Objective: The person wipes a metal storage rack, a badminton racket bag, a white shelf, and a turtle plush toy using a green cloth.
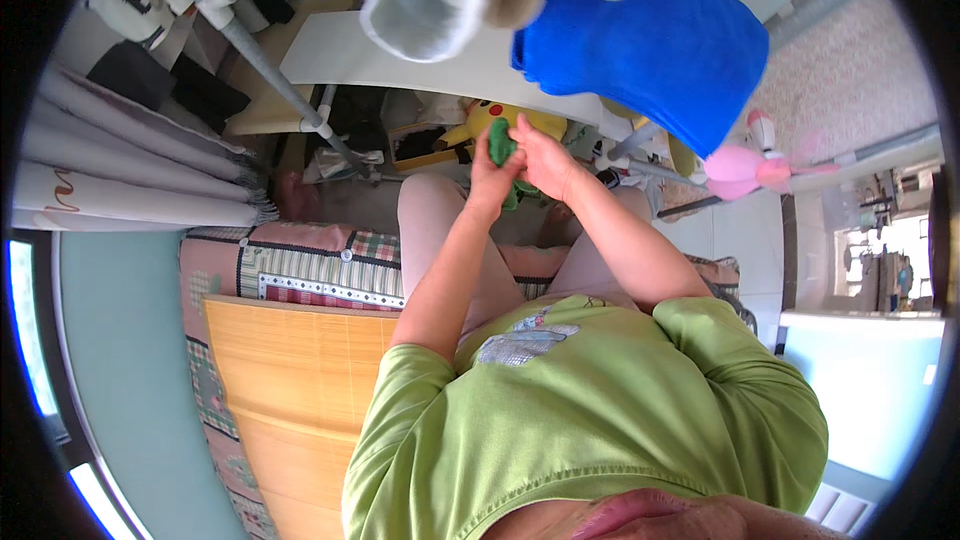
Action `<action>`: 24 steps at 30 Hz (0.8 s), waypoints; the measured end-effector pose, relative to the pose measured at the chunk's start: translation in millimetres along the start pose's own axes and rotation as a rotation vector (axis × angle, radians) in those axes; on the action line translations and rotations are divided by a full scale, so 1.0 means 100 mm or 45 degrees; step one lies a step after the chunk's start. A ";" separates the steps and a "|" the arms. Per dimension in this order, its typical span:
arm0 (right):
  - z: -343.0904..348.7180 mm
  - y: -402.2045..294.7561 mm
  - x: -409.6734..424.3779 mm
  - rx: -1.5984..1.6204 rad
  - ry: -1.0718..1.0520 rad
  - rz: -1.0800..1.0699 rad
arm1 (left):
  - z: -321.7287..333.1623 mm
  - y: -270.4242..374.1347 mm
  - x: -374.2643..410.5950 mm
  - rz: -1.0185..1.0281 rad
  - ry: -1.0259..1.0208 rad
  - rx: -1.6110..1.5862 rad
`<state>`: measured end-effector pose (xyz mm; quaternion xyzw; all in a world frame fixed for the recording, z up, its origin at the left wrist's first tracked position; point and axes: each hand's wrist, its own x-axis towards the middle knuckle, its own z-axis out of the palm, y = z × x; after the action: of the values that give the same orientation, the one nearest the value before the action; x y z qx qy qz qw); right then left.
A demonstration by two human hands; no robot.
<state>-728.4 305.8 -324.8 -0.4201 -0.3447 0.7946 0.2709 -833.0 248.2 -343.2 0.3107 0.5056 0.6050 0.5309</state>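
A small bunched piece of green fabric (501, 144) is held up between both hands, above the gap between my knees. My left hand (493, 178) grips its lower left side with the thumb up. From the right, my right hand (549, 163) pinches the same fabric, with one finger pointing upward. More green material hangs below the hands, and how it joins the bunch is partly hidden by the palms. Behind the fingers, a yellow plush toy (534, 120) with a red cheek lies under a white tabletop (442, 79).
A blue cloth (645, 45) and several pale fabric items (424, 0) hang overhead from a metal-tube frame (262, 60). To the right is a pink bow-shaped object (739, 171). I sit on a patchwork-covered bed (322, 259) with a bamboo mat (300, 367). Grey curtains (135, 157) hang left.
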 end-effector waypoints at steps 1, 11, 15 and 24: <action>0.01 -0.04 -0.09 -0.100 -0.041 0.010 | -0.03 0.01 0.00 -0.188 -0.030 -0.179; -0.52 -0.32 -0.92 -0.703 0.066 -0.134 | -0.19 0.17 0.32 -0.338 -0.404 -0.965; -0.79 -0.25 -1.14 -0.705 0.156 -0.128 | 0.05 0.37 0.40 -0.239 -0.514 -0.954; -1.27 -0.21 -1.33 -0.728 0.208 -0.207 | 0.63 0.08 1.04 -0.459 -0.325 -0.015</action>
<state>-550.3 263.2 -296.7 -0.5129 -0.5639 0.6046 0.2313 -803.1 366.1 -333.9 0.2861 0.4782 0.4589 0.6920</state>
